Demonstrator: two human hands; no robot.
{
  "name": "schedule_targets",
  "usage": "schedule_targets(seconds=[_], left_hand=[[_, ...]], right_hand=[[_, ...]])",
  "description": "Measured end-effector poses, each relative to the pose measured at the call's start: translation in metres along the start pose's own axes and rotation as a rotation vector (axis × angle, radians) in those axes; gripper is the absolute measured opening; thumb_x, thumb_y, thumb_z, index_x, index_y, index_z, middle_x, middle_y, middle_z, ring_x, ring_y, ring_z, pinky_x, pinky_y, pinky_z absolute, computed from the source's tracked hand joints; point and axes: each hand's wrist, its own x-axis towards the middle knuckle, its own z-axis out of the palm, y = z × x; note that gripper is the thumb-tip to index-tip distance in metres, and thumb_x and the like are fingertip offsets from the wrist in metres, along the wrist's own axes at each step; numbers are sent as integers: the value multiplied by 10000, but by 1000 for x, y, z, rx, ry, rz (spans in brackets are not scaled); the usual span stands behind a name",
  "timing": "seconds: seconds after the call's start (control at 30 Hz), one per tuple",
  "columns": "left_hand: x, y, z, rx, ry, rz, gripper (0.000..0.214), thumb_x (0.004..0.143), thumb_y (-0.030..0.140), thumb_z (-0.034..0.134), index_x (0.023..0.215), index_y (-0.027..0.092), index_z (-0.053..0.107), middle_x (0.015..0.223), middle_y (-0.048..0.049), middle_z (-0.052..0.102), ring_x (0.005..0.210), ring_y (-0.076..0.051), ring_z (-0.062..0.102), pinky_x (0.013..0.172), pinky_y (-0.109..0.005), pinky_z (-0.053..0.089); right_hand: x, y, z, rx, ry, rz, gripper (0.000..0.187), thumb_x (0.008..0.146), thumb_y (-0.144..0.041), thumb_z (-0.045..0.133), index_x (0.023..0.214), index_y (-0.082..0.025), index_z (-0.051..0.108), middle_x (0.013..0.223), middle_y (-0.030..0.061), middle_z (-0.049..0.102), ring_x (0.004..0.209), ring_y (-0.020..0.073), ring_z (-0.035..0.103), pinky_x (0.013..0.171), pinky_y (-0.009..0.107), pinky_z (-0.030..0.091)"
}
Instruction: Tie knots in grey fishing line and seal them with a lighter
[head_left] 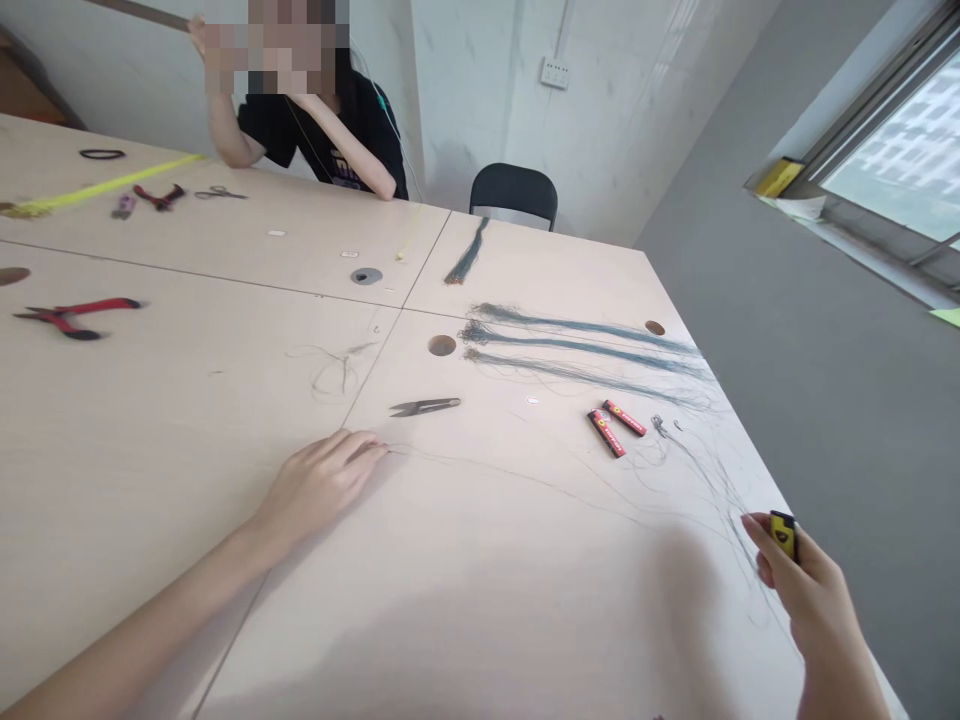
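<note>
My left hand (322, 490) rests on the table, its fingertips pinched on the end of a thin thread (517, 470). The thread runs loosely rightward across the tabletop. At the right edge, my right hand (806, 575) is closed round a small yellow-and-black lighter (782, 533). Its thumb and fingertip meet beside loose dark threads (712, 480); whether they also grip a thread I cannot tell. Just beyond my left hand lie small thread snips (425, 406). Two red cylinders with black ends (606, 433) lie between the hands, nearer the right.
Three blue-green thread bundles (585, 345) lie across the right side, with a shorter bundle (466, 255) behind. Red-handled pliers (79, 315) lie at left. A person (322, 130) sits across the table (187, 430). A black chair (514, 195) stands behind it.
</note>
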Motion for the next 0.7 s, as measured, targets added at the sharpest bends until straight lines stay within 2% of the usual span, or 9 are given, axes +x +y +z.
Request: schedule_targets(seconds=[0.1, 0.2, 0.3, 0.33, 0.4, 0.43, 0.47, 0.6, 0.7], left_hand=[[-3, -1, 1, -74, -47, -147, 320, 932, 78, 440, 818, 198, 714, 844, -22, 742, 742, -160, 661, 636, -275, 434], [-6, -2, 2, -101, -67, -253, 315, 934, 115, 435, 794, 186, 707, 838, -36, 740, 743, -174, 661, 617, -280, 418], [-2, 0, 1, -121, -79, -360, 308, 924, 134, 433, 803, 187, 711, 873, -53, 739, 755, -179, 660, 576, -275, 398], [2, 3, 0, -142, -94, -401, 301, 922, 144, 432, 826, 190, 715, 904, -55, 739, 768, -178, 663, 566, -268, 396], [14, 10, -5, -205, -140, -457, 293, 925, 179, 430, 874, 201, 717, 966, -42, 737, 745, -157, 659, 552, -250, 400], [22, 16, -8, -273, -176, -475, 288, 928, 204, 432, 889, 205, 717, 987, -32, 733, 713, -142, 650, 558, -242, 412], [31, 22, -12, -359, -220, -478, 282, 932, 237, 438, 904, 212, 717, 999, -20, 726, 667, -124, 632, 570, -236, 428], [65, 53, -32, -989, -458, -515, 272, 915, 372, 508, 937, 214, 728, 971, -23, 676, 700, -127, 604, 670, -250, 479], [82, 73, -45, -1279, -529, -502, 255, 902, 396, 557, 926, 217, 736, 927, -19, 643, 738, -131, 583, 685, -246, 469]], right_hand=[[3, 5, -2, -48, 10, 11, 389, 724, -558, 678, 888, -219, 581, 596, -45, 378, 545, 144, 360, 539, 296, 281], [11, 9, -11, -286, 92, -23, 385, 786, -595, 596, 906, -230, 609, 655, 18, 477, 590, 201, 441, 562, 338, 328], [15, 3, -16, -605, 240, -136, 369, 820, -571, 537, 866, -218, 632, 949, 137, 624, 689, 260, 517, 609, 391, 366], [13, -2, -14, -635, 284, -193, 361, 828, -555, 528, 865, -213, 637, 1054, 155, 627, 727, 272, 537, 623, 397, 375], [0, -17, -1, -525, 305, -313, 349, 849, -530, 527, 903, -207, 648, 1127, 151, 625, 819, 284, 575, 646, 384, 394], [-10, -26, 10, -398, 248, -368, 334, 848, -513, 553, 928, -203, 652, 1077, 139, 637, 857, 281, 585, 646, 364, 398], [-22, -36, 22, -269, 115, -381, 332, 845, -516, 582, 939, -203, 646, 997, 120, 649, 837, 264, 589, 617, 341, 388], [-71, -68, 77, 47, -552, -332, 326, 865, -534, 625, 852, -208, 626, 812, 47, 616, 702, 181, 541, 542, 283, 336], [-95, -78, 102, 96, -742, -356, 285, 884, -477, 634, 812, -202, 633, 790, 24, 596, 672, 151, 501, 576, 276, 347]])
